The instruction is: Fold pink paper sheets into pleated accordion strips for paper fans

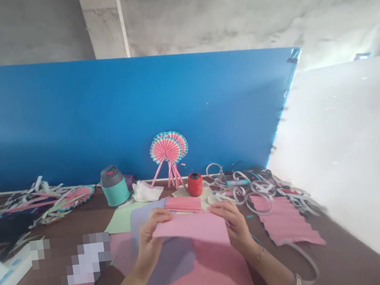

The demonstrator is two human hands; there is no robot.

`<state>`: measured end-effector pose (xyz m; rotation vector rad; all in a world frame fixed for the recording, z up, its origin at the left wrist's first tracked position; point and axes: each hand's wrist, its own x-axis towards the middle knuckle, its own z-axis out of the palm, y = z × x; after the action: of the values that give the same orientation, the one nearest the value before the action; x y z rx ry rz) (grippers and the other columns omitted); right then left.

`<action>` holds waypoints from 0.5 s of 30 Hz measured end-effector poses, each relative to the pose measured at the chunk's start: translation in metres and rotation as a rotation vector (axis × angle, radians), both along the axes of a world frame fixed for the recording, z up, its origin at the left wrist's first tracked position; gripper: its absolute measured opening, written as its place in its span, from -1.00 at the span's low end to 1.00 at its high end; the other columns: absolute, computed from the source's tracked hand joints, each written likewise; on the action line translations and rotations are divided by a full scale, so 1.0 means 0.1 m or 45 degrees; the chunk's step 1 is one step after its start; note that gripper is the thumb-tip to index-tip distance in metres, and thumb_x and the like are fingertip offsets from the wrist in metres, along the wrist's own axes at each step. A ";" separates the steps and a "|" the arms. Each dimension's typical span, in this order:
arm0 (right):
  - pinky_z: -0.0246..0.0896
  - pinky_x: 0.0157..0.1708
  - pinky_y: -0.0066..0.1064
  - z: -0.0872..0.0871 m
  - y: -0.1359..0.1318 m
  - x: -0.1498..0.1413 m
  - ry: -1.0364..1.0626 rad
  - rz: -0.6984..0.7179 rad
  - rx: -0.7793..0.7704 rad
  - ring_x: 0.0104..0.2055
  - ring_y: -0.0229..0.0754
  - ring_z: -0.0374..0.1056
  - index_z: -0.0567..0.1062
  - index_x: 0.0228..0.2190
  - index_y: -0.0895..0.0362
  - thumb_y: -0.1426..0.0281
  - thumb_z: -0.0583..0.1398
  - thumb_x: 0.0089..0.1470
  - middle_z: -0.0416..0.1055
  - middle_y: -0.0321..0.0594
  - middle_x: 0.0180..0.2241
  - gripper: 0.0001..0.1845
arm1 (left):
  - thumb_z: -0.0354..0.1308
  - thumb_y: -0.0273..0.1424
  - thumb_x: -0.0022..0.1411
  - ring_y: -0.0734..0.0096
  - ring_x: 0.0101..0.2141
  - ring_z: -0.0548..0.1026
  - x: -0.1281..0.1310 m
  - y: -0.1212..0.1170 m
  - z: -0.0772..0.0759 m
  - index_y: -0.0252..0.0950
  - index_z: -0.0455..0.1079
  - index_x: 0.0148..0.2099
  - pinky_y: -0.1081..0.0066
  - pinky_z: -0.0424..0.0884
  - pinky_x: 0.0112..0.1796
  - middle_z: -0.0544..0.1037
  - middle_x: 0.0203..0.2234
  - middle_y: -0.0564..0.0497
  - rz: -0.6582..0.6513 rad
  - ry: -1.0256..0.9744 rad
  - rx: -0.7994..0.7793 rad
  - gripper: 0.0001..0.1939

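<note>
Head view. Left grip (149,236): pinching the left end of a pink sheet (195,223) between thumb and fingers. Right grip (235,225): pinching the right end of the same sheet, fingers lying along its upper edge. The sheet is spanning the gap between both grips, bowing slightly.

Below the grips: larger pink paper (210,278) is lying on the worktop (356,256), partly covering lilac paper (138,216) that is extending past the left grip.

Just beyond the grips: a pleated pink strip (183,204) is lying flat; farther off, a red spool (195,185) is standing upright, and round pleated fans (166,150) are showing against a blue partition (68,111).

Left of the left grip: a green sheet (118,221) is lying near, a teal-and-grey container (115,191) standing behind it.

Right of the right grip: a pleated pink sheet (288,220) is lying beside tangled pale strips (265,188).
</note>
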<state>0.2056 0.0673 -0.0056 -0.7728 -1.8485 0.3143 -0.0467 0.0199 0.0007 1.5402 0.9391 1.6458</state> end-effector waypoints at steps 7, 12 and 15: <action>0.18 -0.16 -0.17 -0.01 0.02 0.05 -0.260 0.123 0.183 -0.17 -0.10 0.28 0.54 -0.17 -0.02 0.55 0.06 0.04 0.40 -0.17 -0.26 -0.61 | 0.20 -0.09 -0.06 0.19 -0.32 0.42 -0.11 0.15 -0.10 -0.30 0.51 -0.49 0.28 0.34 -0.24 0.50 -0.43 -0.08 0.019 -0.186 -0.162 -0.66; 0.22 -0.14 -0.19 -0.05 0.02 0.01 -0.451 0.260 -0.020 -0.15 -0.11 0.28 0.60 -0.27 -0.03 0.60 0.07 -0.05 0.37 -0.16 -0.25 -0.57 | 0.13 -0.29 -0.17 0.16 -0.26 0.45 -0.19 0.32 -0.16 -0.31 0.51 -0.44 0.20 0.33 -0.14 0.56 -0.42 -0.06 0.218 -0.338 -0.451 -0.75; 0.23 -0.09 -0.21 -0.14 0.04 -0.01 -0.430 0.413 -0.246 -0.09 -0.12 0.30 0.61 -0.26 -0.03 0.59 0.05 0.00 0.39 -0.13 -0.20 -0.56 | 0.11 -0.33 -0.12 0.11 -0.12 0.45 -0.16 0.30 -0.15 -0.32 0.53 -0.29 0.18 0.30 -0.06 0.58 -0.24 -0.11 0.128 -0.175 -0.532 -0.68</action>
<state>0.2045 0.0711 -0.0195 -0.6836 -2.2926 0.6066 -0.0625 0.0499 -0.0141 1.1012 1.2101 1.4829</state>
